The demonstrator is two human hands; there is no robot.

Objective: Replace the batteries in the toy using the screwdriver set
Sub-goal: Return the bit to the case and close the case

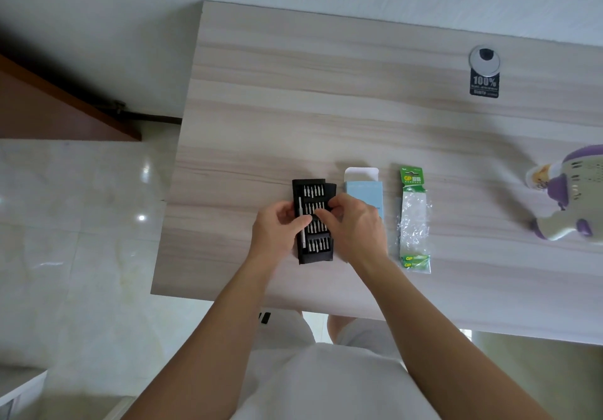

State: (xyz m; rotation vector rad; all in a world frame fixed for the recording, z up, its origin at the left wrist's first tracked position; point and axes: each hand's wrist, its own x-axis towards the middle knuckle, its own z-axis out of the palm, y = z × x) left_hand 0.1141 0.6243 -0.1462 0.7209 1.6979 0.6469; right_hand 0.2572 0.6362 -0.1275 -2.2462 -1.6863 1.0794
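Reaching out from white clothes (326,383) at the near edge, two bare arms go up to the screwdriver set (315,251). The set is a black case lying open and flat on the wooden table (293,93). Rows of little silver bits (314,190) stand in it, and a thin silver screwdriver handle (300,204) lies along its left side.

The left hand (277,227) is on the left side of the set. Its fingers curl round the case's left edge, so it holds the case. The right hand (355,224) is over the middle of the set. Its thumb and first finger are bent and close together at the middle rows of bits. I cannot tell if they have hold of a bit or only touch them.

Just right of the set lies a light blue box (363,191) with a white flap open at its far end. Further right of the set lies a GP battery pack (414,220), green at both ends and clear in the middle. Way off to the right of the set lies the toy (577,198), purple and cream, well apart from both hands.

Far behind the set and to the right is a round silver cable hole (484,57) in the table, with a black "100%" sticker (485,85) touching its near side.
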